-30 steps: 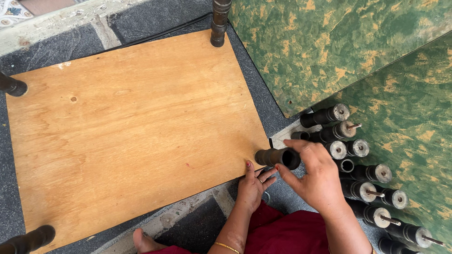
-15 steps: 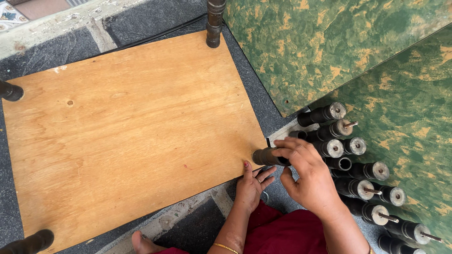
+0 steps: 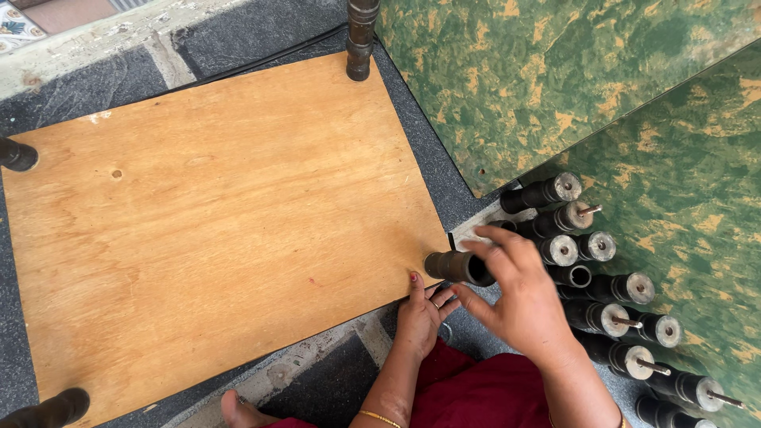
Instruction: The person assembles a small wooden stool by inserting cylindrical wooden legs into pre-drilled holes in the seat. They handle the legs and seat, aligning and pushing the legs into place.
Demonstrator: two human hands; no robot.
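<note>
A plywood board (image 3: 214,214) lies flat on the floor with dark turned legs at its corners. At its near right corner a dark tube-shaped leg piece (image 3: 456,267) lies against the board's edge. My right hand (image 3: 519,297) is curled over the tube's open end, fingers touching it. My left hand (image 3: 420,313) rests its fingertips on the board's corner just below the tube. A row of similar black cylindrical leg pieces (image 3: 602,277), some with metal pins, lies to the right of my right hand.
Two green and yellow patterned boards (image 3: 571,79) lie at the upper right and right. Dark legs stand at the board's corners (image 3: 361,36), (image 3: 16,154), (image 3: 47,408). A bare foot (image 3: 238,408) and red cloth (image 3: 476,396) are at the bottom.
The camera view shifted slightly. My right hand slid a little along the dark tube at the board's corner; my left hand stayed on the corner.
</note>
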